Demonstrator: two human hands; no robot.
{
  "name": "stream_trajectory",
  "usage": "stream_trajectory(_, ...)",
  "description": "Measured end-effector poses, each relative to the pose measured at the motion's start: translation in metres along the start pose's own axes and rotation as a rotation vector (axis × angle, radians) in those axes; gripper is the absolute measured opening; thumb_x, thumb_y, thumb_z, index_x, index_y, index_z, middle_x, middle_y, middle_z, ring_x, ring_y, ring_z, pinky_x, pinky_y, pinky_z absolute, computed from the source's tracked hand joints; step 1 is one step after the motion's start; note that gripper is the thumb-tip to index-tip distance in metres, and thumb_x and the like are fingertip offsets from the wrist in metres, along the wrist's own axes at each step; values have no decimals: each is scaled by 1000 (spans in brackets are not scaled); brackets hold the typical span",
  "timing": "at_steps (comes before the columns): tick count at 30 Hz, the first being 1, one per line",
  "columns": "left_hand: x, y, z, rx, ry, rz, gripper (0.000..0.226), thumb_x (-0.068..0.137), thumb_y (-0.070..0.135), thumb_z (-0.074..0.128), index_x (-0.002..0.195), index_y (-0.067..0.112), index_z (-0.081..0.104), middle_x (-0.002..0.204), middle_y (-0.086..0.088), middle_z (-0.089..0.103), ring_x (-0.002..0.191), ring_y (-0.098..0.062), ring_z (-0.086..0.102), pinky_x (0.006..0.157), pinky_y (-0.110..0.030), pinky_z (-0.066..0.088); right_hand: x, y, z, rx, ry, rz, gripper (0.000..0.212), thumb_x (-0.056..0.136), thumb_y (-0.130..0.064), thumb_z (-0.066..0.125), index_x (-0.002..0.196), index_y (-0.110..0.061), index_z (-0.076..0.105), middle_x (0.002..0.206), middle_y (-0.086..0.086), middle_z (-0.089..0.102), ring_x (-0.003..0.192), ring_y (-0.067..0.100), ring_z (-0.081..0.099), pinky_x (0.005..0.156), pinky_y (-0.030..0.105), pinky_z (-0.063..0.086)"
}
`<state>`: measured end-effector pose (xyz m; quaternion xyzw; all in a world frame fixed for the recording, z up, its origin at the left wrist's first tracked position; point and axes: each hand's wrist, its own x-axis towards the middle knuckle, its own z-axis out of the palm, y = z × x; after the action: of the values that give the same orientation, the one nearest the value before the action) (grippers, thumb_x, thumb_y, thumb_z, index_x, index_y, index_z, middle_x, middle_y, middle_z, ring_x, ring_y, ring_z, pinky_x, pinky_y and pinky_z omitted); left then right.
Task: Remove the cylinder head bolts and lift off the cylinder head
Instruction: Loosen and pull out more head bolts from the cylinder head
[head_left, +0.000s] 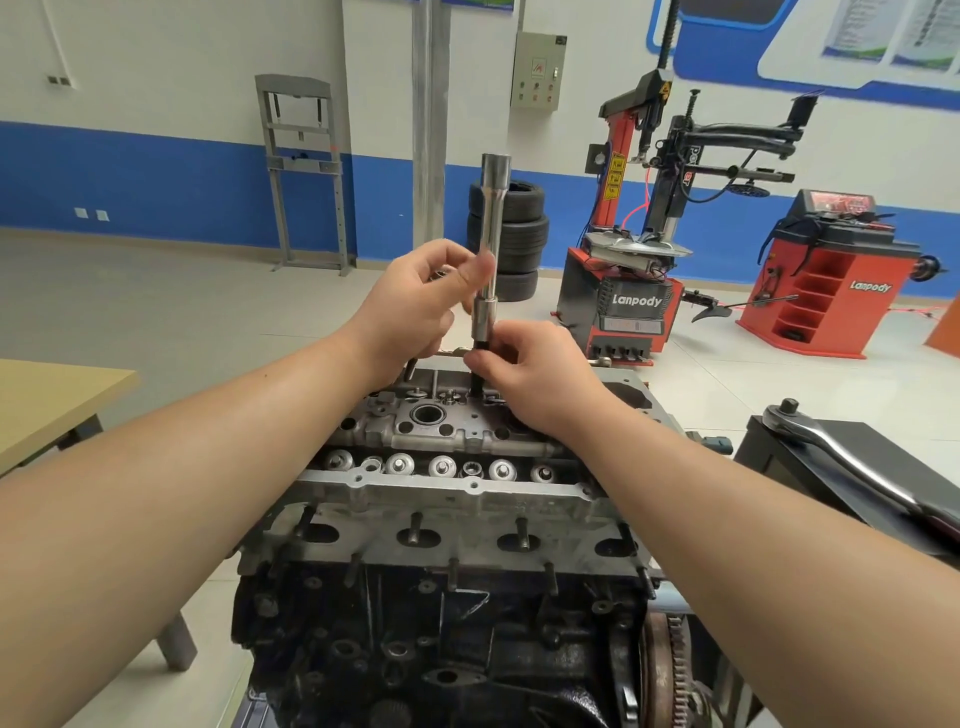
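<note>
risk sits at the far side of the cylinder head (447, 499), where a long socket extension (490, 244) stands upright over a dark bolt (477, 384) that is partly out of its hole. the left hand (415, 306) has its fingers curled round the shiny shaft about halfway up, and the right hand (524, 374) pinches the black lower end just above the head. both grips look light, fingertip holds rather than full fists. if the bolt is loose in the socket, it could drop out as the tool lifts and fall back into the hole or down among the valve springs. if the tall shaft tips, it could knock the machined edge of the head. i cannot tell whether the bolt is fully free of its thread.

the head is not yet lifted; it sits on the black engine block (441, 649), with studs sticking out of its near face.

a ratchet handle (841, 457) lies on a black box (852, 467) to the right, near the right forearm, where an elbow could nudge it. a wooden surface (57, 405) stands to the left. further back are a stack of tyres (511, 239), a red tyre changer (634, 249) and a red wheel balancer (831, 275), all well apart from the work. nothing blocks the straight pull upward.
</note>
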<state>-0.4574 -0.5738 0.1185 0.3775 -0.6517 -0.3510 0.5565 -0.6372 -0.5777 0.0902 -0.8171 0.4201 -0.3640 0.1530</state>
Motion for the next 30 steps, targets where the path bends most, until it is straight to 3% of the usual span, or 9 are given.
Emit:
stream_trajectory(1,2,0,-1,-9,26,-10,38,95,53,69,102,16,65,73,-1,57,41,-14,30,38,-26,25,-1,-1,-1,2,33,-22,22,98,-30,68,79,-23,62,66,-9,59,65,9,54,64,31,42)
stream_trajectory(4,5,-2,-8,127,87,-34,22,96,35,69,90,13,67,65,4,55,42,-9,37,40,-22,31,-3,-1,-3,27,171,-58,20,101,-26,63,82,-26,58,68,-14,59,70,-4,56,62,13,38)
stream_trajectory(6,5,-4,-14,395,40,-20,13,89,29,74,81,19,70,62,12,59,47,-2,48,48,-19,40,-3,-1,-2,30,221,-43,20,103,-28,59,83,-28,54,72,-13,59,73,-1,56,62,18,37)
stream_trajectory(8,4,-4,-14,700,-98,10,10,85,32,77,78,29,72,72,14,68,62,-1,60,62,-22,47,-2,1,-2,28,261,0,18,104,-31,55,90,-20,56,79,-6,61,75,12,55,66,32,37)
stream_trajectory(12,-1,-3,-5,965,-431,-1,6,88,40,76,83,40,72,77,20,66,77,4,59,66,-23,43,-1,1,-3,60,309,43,18,105,-29,54,91,-17,55,81,-4,61,77,17,55,66,34,32)
stream_trajectory(16,-1,-5,-4,991,-455,11,4,92,48,72,91,44,73,80,23,65,79,8,58,65,-21,39,0,1,-3,62,282,56,18,105,-30,53,92,-18,56,84,-4,63,81,19,58,70,37,42)
stream_trajectory(20,-1,-8,0,1011,-509,-36,18,96,48,67,105,37,78,97,21,71,88,4,62,74,-20,44,0,1,-2,50,258,50,17,104,-30,53,88,-24,53,81,-11,60,77,7,55,64,30,37)
stream_trajectory(25,1,-11,3,1057,-488,-58,17,96,53,66,89,37,69,86,16,67,80,-2,62,67,-27,44,0,0,-2,38,246,50,26,104,-29,53,80,-33,45,79,-12,58,76,3,53,61,22,35)
stream_trajectory(30,1,-13,4,976,-379,-62,35,95,57,65,81,26,70,77,5,67,67,-7,58,63,-30,43,-1,-2,-3,47,242,51,27,104,-28,54,79,-34,45,80,-12,58,76,3,54,62,22,35)
